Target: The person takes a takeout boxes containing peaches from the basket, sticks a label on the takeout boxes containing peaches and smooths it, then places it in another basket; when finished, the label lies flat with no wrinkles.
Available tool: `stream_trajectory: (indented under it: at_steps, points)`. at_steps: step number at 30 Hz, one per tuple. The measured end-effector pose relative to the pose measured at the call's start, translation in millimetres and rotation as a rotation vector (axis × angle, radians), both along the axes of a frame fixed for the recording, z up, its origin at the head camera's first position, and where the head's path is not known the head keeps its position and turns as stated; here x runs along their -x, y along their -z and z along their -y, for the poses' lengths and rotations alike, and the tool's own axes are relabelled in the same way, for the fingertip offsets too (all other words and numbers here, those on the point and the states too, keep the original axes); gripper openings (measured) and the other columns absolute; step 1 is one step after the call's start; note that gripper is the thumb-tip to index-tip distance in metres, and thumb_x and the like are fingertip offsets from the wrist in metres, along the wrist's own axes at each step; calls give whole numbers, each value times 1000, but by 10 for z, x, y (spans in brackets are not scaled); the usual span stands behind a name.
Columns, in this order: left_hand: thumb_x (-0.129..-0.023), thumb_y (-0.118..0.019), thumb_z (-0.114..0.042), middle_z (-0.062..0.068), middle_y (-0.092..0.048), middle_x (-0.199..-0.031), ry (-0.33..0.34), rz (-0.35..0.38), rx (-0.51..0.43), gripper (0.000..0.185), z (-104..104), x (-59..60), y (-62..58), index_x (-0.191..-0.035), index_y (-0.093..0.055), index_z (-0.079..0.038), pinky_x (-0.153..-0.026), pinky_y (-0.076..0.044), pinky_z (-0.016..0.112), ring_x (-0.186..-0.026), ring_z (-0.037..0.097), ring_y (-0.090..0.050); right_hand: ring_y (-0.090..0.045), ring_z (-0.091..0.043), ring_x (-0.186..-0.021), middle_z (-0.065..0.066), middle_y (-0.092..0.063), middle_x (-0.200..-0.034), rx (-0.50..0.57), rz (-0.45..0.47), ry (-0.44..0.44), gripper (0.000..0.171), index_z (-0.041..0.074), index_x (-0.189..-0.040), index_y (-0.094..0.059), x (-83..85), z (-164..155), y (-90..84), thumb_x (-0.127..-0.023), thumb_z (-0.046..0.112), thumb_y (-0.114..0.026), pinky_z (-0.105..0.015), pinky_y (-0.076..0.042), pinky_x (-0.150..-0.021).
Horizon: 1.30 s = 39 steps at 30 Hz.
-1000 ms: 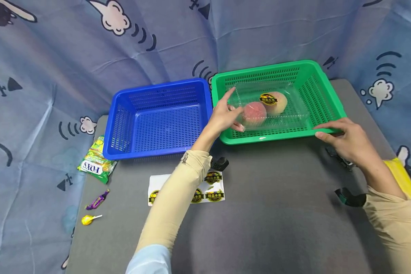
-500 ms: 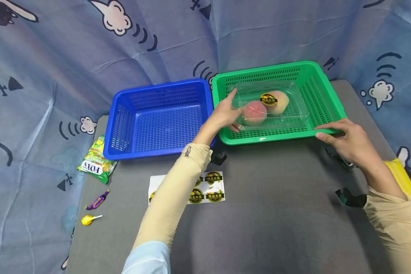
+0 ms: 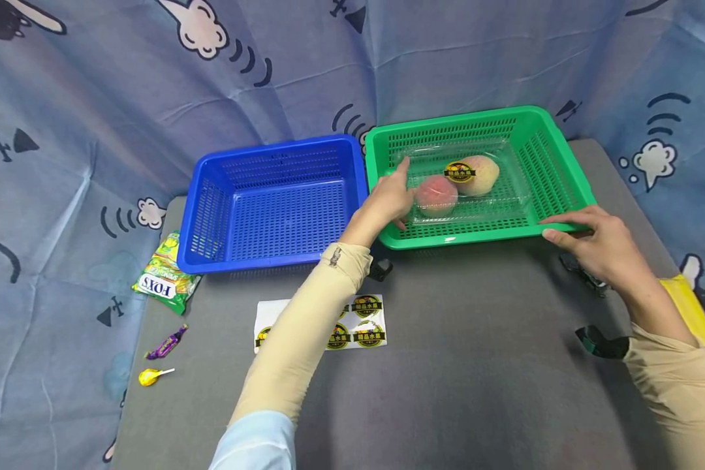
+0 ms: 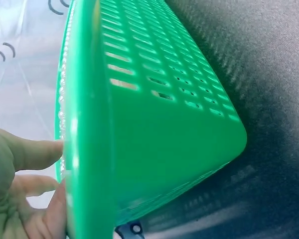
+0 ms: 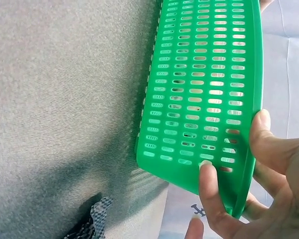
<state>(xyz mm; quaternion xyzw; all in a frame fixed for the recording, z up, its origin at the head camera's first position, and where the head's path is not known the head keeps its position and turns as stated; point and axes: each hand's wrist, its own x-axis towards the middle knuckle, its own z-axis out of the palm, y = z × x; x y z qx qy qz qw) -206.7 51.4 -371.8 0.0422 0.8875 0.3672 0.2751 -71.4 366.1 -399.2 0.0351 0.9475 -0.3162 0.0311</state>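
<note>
A green basket (image 3: 571, 171) stands at the back right. Inside it lies a clear plastic box (image 3: 514, 196) holding two peaches, one pink (image 3: 437, 197) and one paler (image 3: 483, 177); a black and gold sticker (image 3: 459, 172) is on its lid. My left hand (image 3: 390, 196) reaches over the basket's left end, index finger stretched along the box's left side. In the left wrist view the rim partly hides those fingers (image 4: 37, 152). With thumb and fingers, my right hand (image 3: 608, 245) grips the basket's front right corner; the right wrist view shows the thumb and fingers on both sides of the rim.
A blue basket (image 3: 223, 262) adjoins on the left. A sticker sheet (image 3: 364, 326) lies partly under the left forearm. At the left edge are a FOX'S sweets bag (image 3: 167, 277), a purple-wrapped sweet (image 3: 167, 342) and a yellow lollipop (image 3: 149, 376). Something yellow (image 3: 690, 307) lies at right.
The paler peach has shifted slightly right inside the box. My left hand's lower fingers have drawn back left from the box's front corner. The right hand keeps its hold on the basket.
</note>
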Motion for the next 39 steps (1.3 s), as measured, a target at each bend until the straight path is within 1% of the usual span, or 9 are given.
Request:
stream_trajectory:
  at_steps: [6, 13, 15, 19, 21, 24, 27, 34, 39]
  points:
    - [-114, -41, -13, 18, -35, -171, 21, -26, 33, 73, -13, -21, -10, -172, -1, -32, -69, -65, 41, -51, 18, -65, -40, 26, -80, -20, -56, -125, 3, -15, 3, 36, 1, -130, -73, 5, 8, 7, -107, 28, -65, -2, -38, -65]
    - [-114, -41, -11, 20, -47, -164, 30, -115, 52, 70, -17, -64, 13, -173, -6, -28, -58, -62, 35, -58, 24, -73, -39, 24, -81, -21, -56, -126, -1, -19, 11, 36, 0, -130, -73, 0, 28, 6, -107, 26, -65, -2, -36, -67]
    - [-114, -43, -12, 22, -50, -160, 33, -151, 63, 70, -21, -78, 23, -173, -9, -26, -52, -59, 32, -62, 26, -76, -46, 15, -88, -23, -56, -128, -2, -13, 13, 36, 0, -130, -72, 1, 29, 4, -107, 27, -64, -2, -36, -67]
    - [-112, -49, -13, 24, -61, -148, 37, -218, 74, 69, -22, -103, 37, -172, -14, -22, -46, -53, 28, -64, 28, -76, -61, -20, -100, -23, -55, -132, -4, 14, 25, 38, 1, -132, -71, 12, 33, 1, -108, 30, -63, -4, -38, -66]
    - [-111, -51, -11, 24, -64, -145, 32, -238, 73, 70, -25, -111, 42, -172, -17, -21, -46, -52, 28, -62, 27, -74, -63, -36, -107, -23, -53, -135, -3, 35, 35, 40, 2, -133, -71, 15, 36, -4, -109, 32, -61, -6, -38, -65]
    - [-110, -53, -9, 24, -64, -144, 27, -241, 64, 72, -29, -120, 49, -171, -17, -21, -47, -53, 28, -59, 26, -73, -61, -48, -115, -23, -51, -140, 3, 70, 49, 44, 3, -136, -69, 18, 36, -15, -109, 36, -59, -10, -41, -64]
    - [-110, -54, -10, 25, -63, -145, 20, -234, 49, 72, -25, -126, 57, -171, -17, -21, -47, -54, 29, -58, 25, -72, -59, -52, -119, -25, -49, -143, 0, 96, 55, 46, 4, -137, -68, 24, 45, -24, -110, 38, -57, -18, -44, -67]
    - [-109, -54, -9, 19, -74, -113, 37, -305, 70, 70, 9, -159, 71, -170, -21, -16, -54, -46, 31, -64, 22, -61, -57, -52, -119, -28, -46, -148, -16, 121, 63, 47, 3, -138, -66, 24, 80, -23, -110, 40, -55, -32, -46, -72]
    - [-109, -58, -14, 20, -70, -128, 33, -398, 44, 64, 62, -204, 73, -166, -29, -10, -59, -53, 33, -73, 25, -66, -55, -53, -122, -28, -45, -152, -14, 131, 80, 50, 5, -140, -65, 19, 124, -27, -110, 43, -53, -48, -51, -77]
